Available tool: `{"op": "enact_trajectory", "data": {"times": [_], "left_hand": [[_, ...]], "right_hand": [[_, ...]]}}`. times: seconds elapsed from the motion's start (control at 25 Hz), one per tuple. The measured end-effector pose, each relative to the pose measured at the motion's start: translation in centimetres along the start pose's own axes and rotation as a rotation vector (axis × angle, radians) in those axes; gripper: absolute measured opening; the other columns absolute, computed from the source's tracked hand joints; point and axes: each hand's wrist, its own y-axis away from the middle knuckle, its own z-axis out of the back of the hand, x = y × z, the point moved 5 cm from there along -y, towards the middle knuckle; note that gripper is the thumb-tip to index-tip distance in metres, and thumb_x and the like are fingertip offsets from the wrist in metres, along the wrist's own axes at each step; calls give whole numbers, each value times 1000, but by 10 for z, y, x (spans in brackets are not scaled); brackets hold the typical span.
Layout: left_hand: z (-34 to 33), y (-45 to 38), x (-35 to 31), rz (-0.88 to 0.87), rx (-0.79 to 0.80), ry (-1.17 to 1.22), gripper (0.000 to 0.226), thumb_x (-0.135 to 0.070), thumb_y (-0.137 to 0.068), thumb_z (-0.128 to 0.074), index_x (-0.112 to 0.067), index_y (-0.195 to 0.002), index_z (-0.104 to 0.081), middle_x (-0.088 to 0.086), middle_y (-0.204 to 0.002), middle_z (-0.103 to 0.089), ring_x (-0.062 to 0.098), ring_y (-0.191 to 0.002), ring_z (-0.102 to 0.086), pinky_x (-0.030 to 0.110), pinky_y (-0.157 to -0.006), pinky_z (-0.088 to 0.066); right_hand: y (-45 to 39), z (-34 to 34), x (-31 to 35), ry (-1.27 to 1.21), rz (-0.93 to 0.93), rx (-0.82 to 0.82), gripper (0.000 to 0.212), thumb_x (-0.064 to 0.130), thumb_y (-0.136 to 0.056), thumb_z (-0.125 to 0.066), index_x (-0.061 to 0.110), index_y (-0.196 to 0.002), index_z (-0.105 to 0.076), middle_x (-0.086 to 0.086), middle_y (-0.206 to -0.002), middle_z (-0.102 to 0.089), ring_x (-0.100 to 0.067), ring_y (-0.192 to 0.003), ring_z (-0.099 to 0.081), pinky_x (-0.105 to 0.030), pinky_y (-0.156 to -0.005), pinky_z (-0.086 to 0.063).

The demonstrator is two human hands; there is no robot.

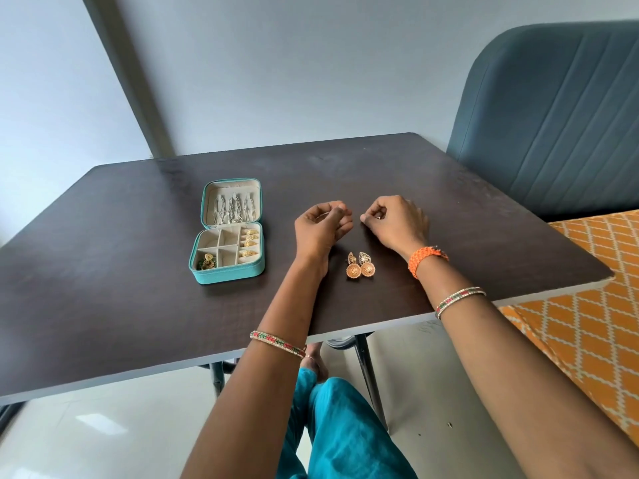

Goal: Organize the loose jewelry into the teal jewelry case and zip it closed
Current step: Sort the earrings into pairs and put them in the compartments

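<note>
The teal jewelry case [226,271] lies open on the dark table [103,271], left of my hands. Silver chains hang in its lid, gold rings fill the ring rolls, and a gold and green piece sits in the front left compartment. A pair of gold dome earrings [360,266] lies on the table between my wrists. My left hand [323,224] has its fingers curled, pinching something thin and pale that is mostly hidden. My right hand [394,221] is curled too, and a small metallic item shows at its fingertips.
A blue-grey padded chair [553,115] stands behind the table's right corner. An orange patterned bedspread [587,305] lies to the right of the table. The table's front edge runs under my forearms, with my teal-clad legs below.
</note>
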Motion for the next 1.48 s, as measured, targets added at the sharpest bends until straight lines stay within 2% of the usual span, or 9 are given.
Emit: {"op": "enact_trajectory", "data": {"times": [0.12,0.2,0.28,0.36,0.44,0.96,1.08,1.2,1.48], "left_hand": [[0,1,0,58,-16,80,6,-4,-90,-59,-5,-85,-61,9,-74,-66,11,-63,-65,22,-69,-57],[1,1,1,112,-30,152,10,-7,-92,-55,-5,-86,-62,7,-70,-69,12,-65,-69,22,-68,-58],[3,1,-1,149,-39,222,13,-10,-93,-53,-4,-86,-62,6,-67,-70,13,-65,-70,22,-67,-58],[4,1,-1,161,-50,260,15,-12,-94,-52,-5,-87,-62,6,-67,-71,13,-64,-70,21,-65,-58],[4,2,-2,170,-54,285,19,-15,-96,-48,-4,-88,-62,7,-69,-71,13,-63,-69,21,-66,-58],[2,1,1,157,-11,181,12,-17,-92,-54,-13,-92,-65,1,-82,-71,11,-80,-66,25,-73,-52],[3,1,1,201,18,233,19,-20,-94,-47,-13,-92,-65,0,-82,-72,12,-85,-64,27,-78,-49],[4,4,-1,244,25,308,23,-21,-93,-43,-13,-90,-65,1,-82,-72,13,-86,-65,28,-78,-48],[4,8,-5,257,52,414,27,-27,-87,-44,-13,-90,-67,2,-88,-73,15,-87,-64,30,-77,-45]], "right_hand": [[1,-2,0,-82,46,-12,14,38,-83,-66,24,-83,-71,5,-87,-72,-19,-88,-64,-28,-68,-46],[-1,-3,-2,-395,55,-21,11,29,-86,-65,19,-81,-68,1,-80,-72,-15,-77,-67,-33,-70,-53],[2,-3,1,-737,42,28,10,17,-90,-62,14,-81,-64,-6,-80,-70,-6,-67,-67,-24,-66,-53],[7,-2,6,-871,40,84,12,12,-91,-60,16,-80,-62,-5,-80,-68,1,-63,-63,-12,-58,-45],[10,-1,10,-975,27,129,10,14,-90,-62,18,-81,-63,1,-78,-65,-1,-67,-61,-15,-57,-44],[14,-6,14,-1220,-10,333,16,6,-89,-60,7,-102,-68,-3,-83,-73,-11,-77,-68,-23,-70,-54],[15,-4,15,-1317,-100,366,22,16,-93,-55,0,-105,-66,-7,-86,-73,-14,-81,-69,-25,-75,-56],[16,-3,19,-1399,-204,478,48,40,-95,-46,-1,-113,-62,-15,-108,-69,-19,-99,-67,-30,-89,-53],[21,4,24,-1529,-160,736,81,68,-78,-33,7,-123,-61,-8,-135,-56,-14,-136,-40,-40,-116,-22]]}}
